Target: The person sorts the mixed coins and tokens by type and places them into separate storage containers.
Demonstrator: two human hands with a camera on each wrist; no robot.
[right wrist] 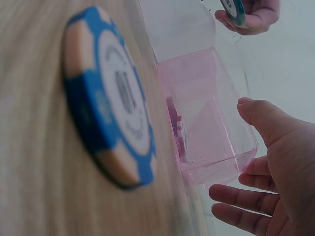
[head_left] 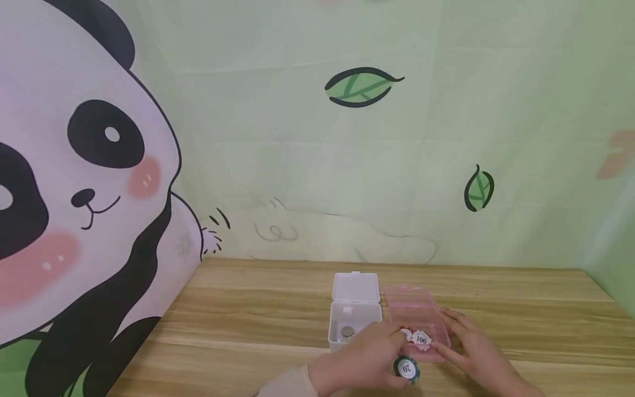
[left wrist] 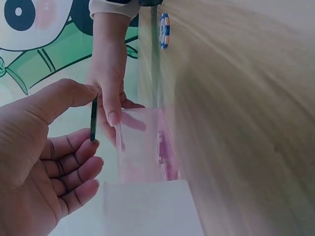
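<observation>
My left hand [head_left: 364,353] pinches a green poker chip [head_left: 407,370], marked 20, between thumb and fingers, just in front of a pink transparent box [head_left: 409,315]. Inside that open box lie a white chip marked 100 [head_left: 422,339] and a red-edged chip [head_left: 405,334], partly covered by the left hand. Against the box's right side rests my right hand [head_left: 483,353], its thumb and index finger touching the wall and the other fingers loosely extended. A blue-and-beige poker chip [right wrist: 108,98] is on the table near the right wrist.
Left of the pink box stands a white box [head_left: 355,288], its lid raised, with a round silvery coin-like disc [head_left: 347,331] inside. Both stand on a wood-grain table [head_left: 268,314]. A cloth backdrop with a printed panda [head_left: 149,237] hangs behind and at the left.
</observation>
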